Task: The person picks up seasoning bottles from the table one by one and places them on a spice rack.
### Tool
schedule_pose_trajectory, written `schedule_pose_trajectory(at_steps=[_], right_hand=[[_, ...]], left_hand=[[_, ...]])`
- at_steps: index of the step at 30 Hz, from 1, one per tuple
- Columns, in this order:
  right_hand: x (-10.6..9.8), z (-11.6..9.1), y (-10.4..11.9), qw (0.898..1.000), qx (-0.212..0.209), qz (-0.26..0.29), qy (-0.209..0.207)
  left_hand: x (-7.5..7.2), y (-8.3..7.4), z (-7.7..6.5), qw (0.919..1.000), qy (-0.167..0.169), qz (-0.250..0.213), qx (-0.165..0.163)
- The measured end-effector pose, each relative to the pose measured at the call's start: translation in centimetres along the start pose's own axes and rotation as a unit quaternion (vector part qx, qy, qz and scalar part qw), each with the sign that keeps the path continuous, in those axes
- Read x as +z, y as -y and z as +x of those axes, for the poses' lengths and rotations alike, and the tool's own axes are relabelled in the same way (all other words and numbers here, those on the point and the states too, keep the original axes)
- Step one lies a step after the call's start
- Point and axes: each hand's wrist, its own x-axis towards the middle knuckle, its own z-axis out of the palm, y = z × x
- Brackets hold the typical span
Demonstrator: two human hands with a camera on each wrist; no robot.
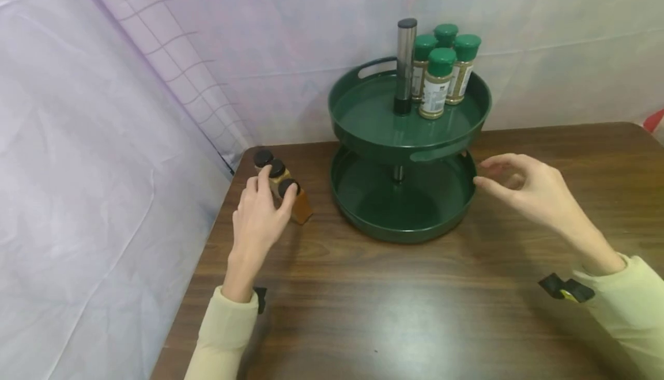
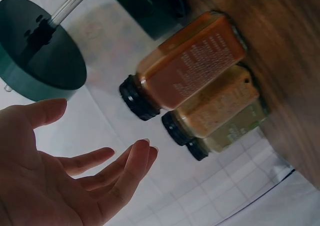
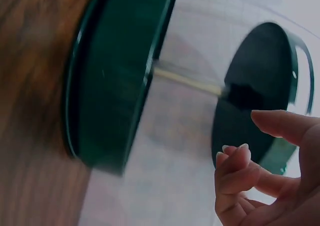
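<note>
Three square spice jars with black lids stand in a row at the table's left rear. The nearest jar [image 2: 192,60] holds an orange-brown powder, the middle jar [image 2: 220,100] a yellowish one, the far jar [image 2: 237,128] a paler greenish one. My left hand [image 1: 259,213] hovers over them, fingers spread and bent; in the left wrist view its fingertips are apart from the black lids. On the right, my right hand [image 1: 534,190] holds nothing, thumb and fingers apart, close beside the lower tier [image 1: 404,233] of a green two-tier stand.
The stand's upper tier [image 1: 373,138] carries several green-capped spice jars [image 1: 434,94] beside a metal post [image 1: 406,57]. Pale cloth [image 1: 290,34] hangs behind and left of the brown wooden table [image 1: 363,311].
</note>
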Motion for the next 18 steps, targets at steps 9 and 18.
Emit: schedule_pose_trajectory(at_steps=[9,18], right_hand=[[5.1,-0.4,1.6,0.994,-0.096,0.022,0.057],[7.8,-0.7,2.6,0.985,-0.109,0.053,0.122]], left_hand=[[1.4,0.8,0.2,0.9999,0.012,0.001,-0.007],[2.6,1.3,0.5,1.0,0.007,-0.001,0.0]])
